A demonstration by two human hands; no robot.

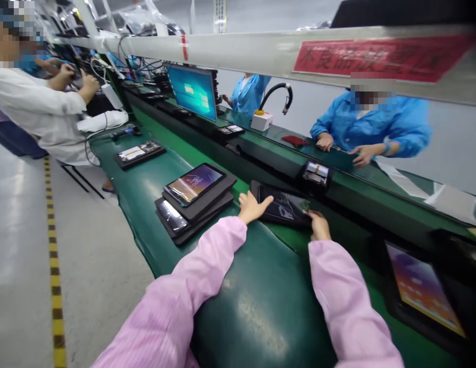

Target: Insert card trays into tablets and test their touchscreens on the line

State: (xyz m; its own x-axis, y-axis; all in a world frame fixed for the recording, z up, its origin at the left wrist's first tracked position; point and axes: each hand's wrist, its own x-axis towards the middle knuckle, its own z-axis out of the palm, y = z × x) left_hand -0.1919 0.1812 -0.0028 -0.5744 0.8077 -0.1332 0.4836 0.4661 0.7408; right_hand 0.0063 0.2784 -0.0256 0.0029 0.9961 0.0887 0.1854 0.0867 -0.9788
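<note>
A dark-screened tablet (281,205) lies tilted in a black tray over the edge of the green bench, its screen glossy with reflections. My left hand (254,206) grips its left end, thumb stretched over the near edge and fingers partly hidden. At the right end, the fingers of my right hand (319,225) are closed on the corner, beside a small green patch. Just left of my left hand is a stack of black trays (218,202). A tablet with a lit screen (195,183) lies on top, and another tablet (172,214) shows lower down.
An opened tablet (140,152) rests on the green mat (245,286). Along the sunken line sit another opened device (316,173) and a lit tablet (425,286). A monitor (194,92) stands behind. Co-workers in blue (376,125) and white (38,102) sit nearby. A beam (253,48) crosses above.
</note>
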